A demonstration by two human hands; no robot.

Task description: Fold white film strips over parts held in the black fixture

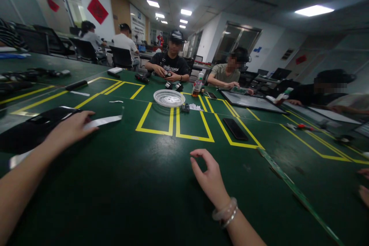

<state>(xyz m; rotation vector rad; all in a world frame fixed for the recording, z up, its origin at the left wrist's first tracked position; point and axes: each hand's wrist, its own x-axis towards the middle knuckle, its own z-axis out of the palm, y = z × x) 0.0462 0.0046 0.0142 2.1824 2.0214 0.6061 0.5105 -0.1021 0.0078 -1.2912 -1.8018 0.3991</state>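
On the left, my left hand (70,127) has its thumb and fingers closed on one end of a white strip (108,120), which looks like paper or tape and juts out to the right. Just beneath and beyond that hand lies a black case or bag (37,123). My right hand (210,178), with bracelets at the wrist, hovers over or rests on the green table (138,192). Its thumb and index finger curve into a ring with the tips nearly meeting, and nothing shows between them. A black phone (235,128) lies beyond it.
A white plastic basket (169,98) stands mid-table near yellow tape outlines (154,132). Behind it is a bottle (197,85). A green strip (288,182) lies at right. Co-workers sit across the table, one handling small parts; another person's fingers (364,195) show at the right edge.
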